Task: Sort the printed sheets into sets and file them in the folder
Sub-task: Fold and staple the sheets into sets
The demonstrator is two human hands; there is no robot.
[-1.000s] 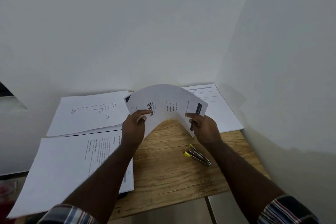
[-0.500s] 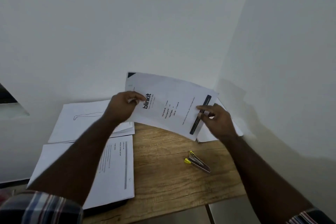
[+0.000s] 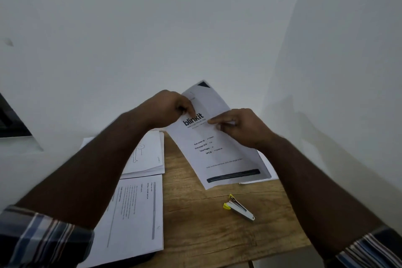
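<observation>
Head view: sheet between hands.

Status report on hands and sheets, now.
Left hand and right hand both pinch the blinkit sheet, held above the table. Stapler lies below it. Nothing in the way.

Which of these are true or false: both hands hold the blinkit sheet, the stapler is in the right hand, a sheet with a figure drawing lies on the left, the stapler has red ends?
1. Both the left hand and right hand hold the blinkit sheet. True.
2. The stapler is in the right hand. False: it lies on the table.
3. A drawing sheet lies on the left. True.
4. The stapler has red ends. False: yellow.
</observation>
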